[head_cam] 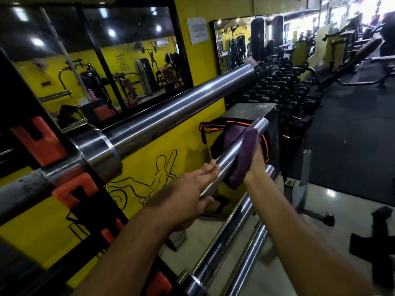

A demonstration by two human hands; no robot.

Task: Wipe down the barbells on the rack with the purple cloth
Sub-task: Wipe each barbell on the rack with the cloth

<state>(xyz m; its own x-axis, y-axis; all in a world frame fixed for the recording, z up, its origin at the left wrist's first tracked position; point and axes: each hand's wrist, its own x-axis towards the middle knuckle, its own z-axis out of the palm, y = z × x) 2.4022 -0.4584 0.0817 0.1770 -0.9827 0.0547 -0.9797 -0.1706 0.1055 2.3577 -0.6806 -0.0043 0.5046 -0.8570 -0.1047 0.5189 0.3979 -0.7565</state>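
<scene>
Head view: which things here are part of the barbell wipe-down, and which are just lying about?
Part of the job:
- purple cloth, wrapped on the second bar by the right hand
- second barbell, gripped by the left hand
- top barbell
- lower barbells
- rack

Lying about:
- black-and-orange bag
- dumbbells
- wall notice

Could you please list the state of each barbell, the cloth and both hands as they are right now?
Top barbell: resting on the rack, untouched.
Second barbell: on the rack, held by both hands.
Lower barbells: racked below, untouched.
Purple cloth: wrapped round the second barbell's sleeve near its end.
Left hand: grip curled round the second barbell, bare.
Right hand: grips the cloth against the bar.
Rack: holding the bars on orange hooks.
</scene>
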